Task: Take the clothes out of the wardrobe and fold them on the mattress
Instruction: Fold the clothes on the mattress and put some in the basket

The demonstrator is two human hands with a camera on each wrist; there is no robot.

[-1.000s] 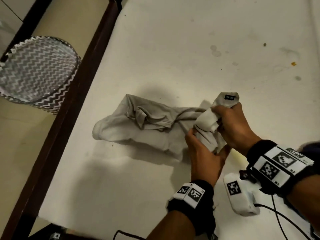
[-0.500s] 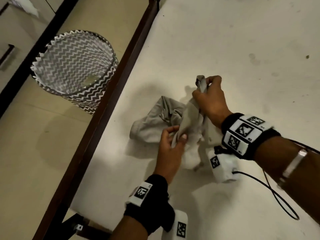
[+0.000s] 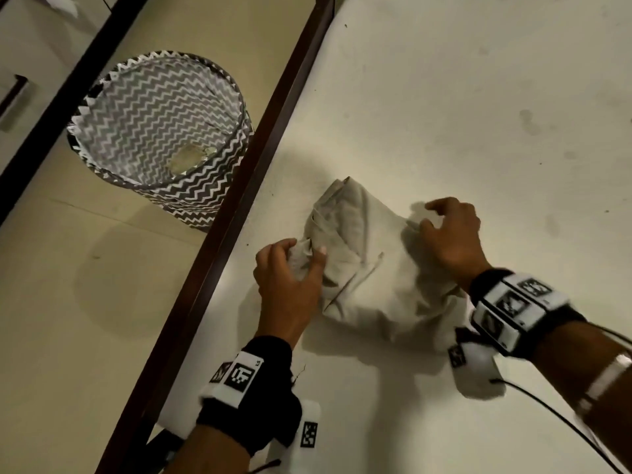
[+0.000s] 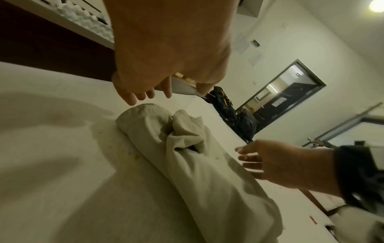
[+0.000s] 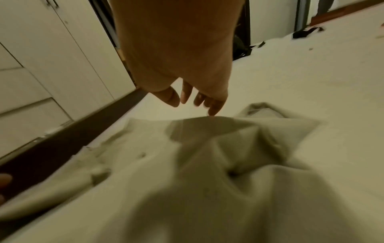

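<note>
A round laundry basket [image 3: 160,138] with a grey-and-white chevron pattern stands on the beige floor [image 3: 68,302], just beside the dark wooden bed frame [image 3: 219,241]. Its zigzag-trimmed rim is open, and a pale patch shows at its bottom. In the left wrist view, a black backpack [image 4: 228,108] sits near an open doorway [image 4: 286,92] with a dark frame, and a ceiling light [image 4: 377,5] glows in the upper corner. Papers are stuck on the wall [image 4: 270,37] next to a switch.
</note>
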